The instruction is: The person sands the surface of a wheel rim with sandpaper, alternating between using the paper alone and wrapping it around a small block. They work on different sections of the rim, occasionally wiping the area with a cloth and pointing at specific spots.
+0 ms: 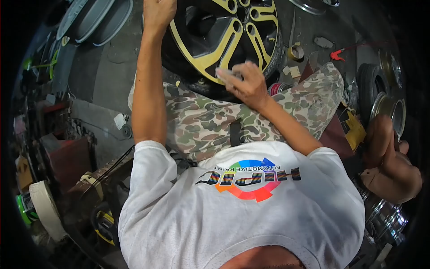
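- Wheel (227,41): yellow-gold spoke faces and rim edge, black in the recesses.
- Tyre (190,85) round it: black.
- Trousers (210,119): camouflage, blotches of green, brown and cream.
- Strap (234,133) at the waist: black.
- T-shirt (242,224): white; chest print a broken ring of blue, green, orange, pink and purple, its large letters dark with multicoloured speckling.
- Floor (121,67): dull grey, darker patches.
- Trigger nozzle (337,55): bright red.
- Tape roll (295,52): yellowish tan.
- Rims (96,20), far left: silver-grey.
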### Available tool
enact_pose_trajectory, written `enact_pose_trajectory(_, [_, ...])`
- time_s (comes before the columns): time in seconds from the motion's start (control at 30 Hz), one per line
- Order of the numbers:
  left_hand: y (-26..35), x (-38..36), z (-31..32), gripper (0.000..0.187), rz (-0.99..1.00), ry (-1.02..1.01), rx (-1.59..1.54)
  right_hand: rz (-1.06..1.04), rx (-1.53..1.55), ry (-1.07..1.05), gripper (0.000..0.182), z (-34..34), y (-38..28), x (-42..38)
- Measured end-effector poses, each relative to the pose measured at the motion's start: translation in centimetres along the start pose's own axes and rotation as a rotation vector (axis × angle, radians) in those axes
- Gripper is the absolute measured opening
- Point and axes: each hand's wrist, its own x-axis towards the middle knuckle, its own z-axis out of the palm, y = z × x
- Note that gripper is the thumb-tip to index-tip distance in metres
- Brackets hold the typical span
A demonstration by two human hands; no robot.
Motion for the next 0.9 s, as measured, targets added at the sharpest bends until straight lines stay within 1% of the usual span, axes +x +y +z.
enact_pose_trajectory(0.03, [0.2,-0.5,0.2,0.040,-0.010,-0.009,0.007,0.011,-0.007,0.026,0.041,0.2,0.8,0.2])
enact_pose_trajectory(0.1, [1.0,-0.4,0.2,0.040,-0.044,0.020,0.007,0.202,-0.075,0.114,0.029,-0.1,3.0,1.6])
enact_pose_trajectory(0.17, [1.1,-0.4,0.3,0.040,-0.028,0.006,0.052,0.293,-0.071,0.187,0.026,-1.4,5.1,2.8])
enact_pose_trajectory(0.23, [1.2,-0.2,0.7,0.039,0.007,0.009,0.101,0.352,0.044,0.169,0.025,-2.5,6.2,2.6])
enact_pose_trajectory(0.27, [1.3,-0.4,1.1,0.039,0.009,0.007,0.115,0.412,0.121,0.114,0.019,-3.1,6.0,2.1])
enact_pose_trajectory(0.3, [2.0,-1.1,1.7,0.036,0.130,0.109,0.248,0.410,0.137,0.124,0.019,-3.4,6.0,1.6])
enact_pose_trajectory(0.33, [3.1,-2.0,2.2,0.034,0.256,0.214,0.384,0.481,0.190,0.132,0.015,-3.6,6.1,1.2])
enact_pose_trajectory(0.37, [6.0,-3.4,2.4,0.031,0.377,0.251,0.590,0.550,0.245,0.136,0.011,-3.4,6.4,0.8])
enact_pose_trajectory(0.4, [5.6,-4.8,1.9,0.020,0.568,0.264,0.736,0.673,0.278,0.137,0.016,-3.1,6.6,0.4])
enact_pose_trajectory(0.43, [5.5,-6.1,1.9,0.015,0.592,0.308,0.734,0.759,0.334,0.144,0.021,-2.8,6.9,0.1])
enact_pose_trajectory(0.5, [7.4,-10.4,2.2,0.013,0.382,0.185,0.650,0.941,0.409,0.083,0.023,-2.6,6.6,0.6])
enact_pose_trajectory(0.53, [9.2,-13.4,2.6,0.015,0.148,0.027,0.564,0.944,0.425,0.076,0.023,-2.5,6.6,0.8])
enact_pose_trajectory(0.6, [10.5,-17.5,4.5,0.020,-0.161,-0.176,0.490,0.920,0.564,0.087,0.024,-2.5,6.5,1.2])
enact_pose_trajectory(0.63, [10.3,-18.7,5.3,0.020,-0.167,-0.180,0.497,0.926,0.571,0.085,0.024,-2.6,6.4,1.5])
enact_pose_trajectory(0.7, [9.7,-20.3,6.6,0.033,-0.218,-0.303,0.636,0.852,0.646,0.150,0.025,-2.9,6.1,1.9])
enact_pose_trajectory(0.73, [9.4,-20.4,6.9,0.033,-0.212,-0.313,0.640,0.858,0.648,0.162,0.025,-3.1,6.1,2.0])
enact_pose_trajectory(0.8, [8.9,-20.2,7.5,0.042,-0.147,-0.408,0.942,0.873,0.666,0.161,0.025,-3.6,6.6,2.0])
enact_pose_trajectory(0.83, [9.0,-19.9,7.9,0.042,-0.136,-0.424,0.945,0.883,0.664,0.179,0.025,-3.9,6.8,2.3])
enact_pose_trajectory(0.9, [9.4,-19.3,8.5,0.045,-0.229,-0.537,1.079,0.918,0.640,0.205,0.025,-4.7,7.1,2.8])
